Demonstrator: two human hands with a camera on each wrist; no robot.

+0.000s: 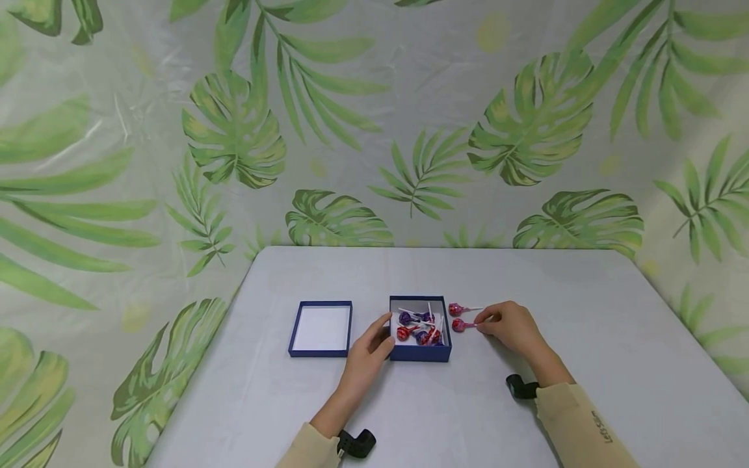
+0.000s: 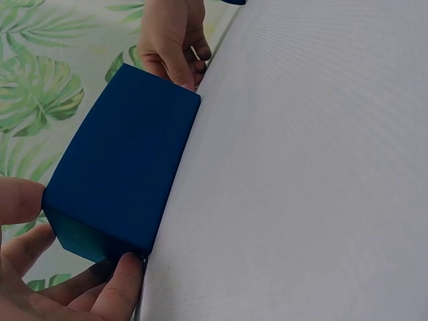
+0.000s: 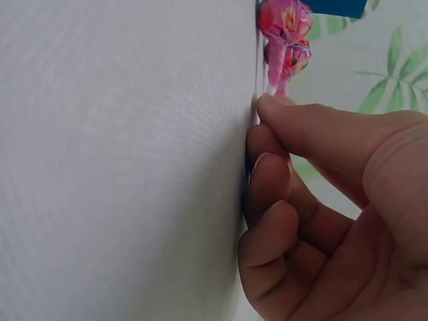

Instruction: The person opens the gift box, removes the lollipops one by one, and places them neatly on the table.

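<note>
Lollipop (image 1: pixel 459 325) lies just right of the blue box (image 1: pixel 420 353), its stick pinched by the right hand (image 1: pixel 516 329); the left hand (image 1: pixel 367 354), thumb and fingers apart, touches the box's left side.

A white table (image 1: pixel 456 273) stands before a pale sheet (image 1: pixel 433 78) printed with green leaves (image 1: pixel 541 123) and faint yellow spots (image 1: pixel 493 31). The sheet borders the table's far and lateral edges.
</note>
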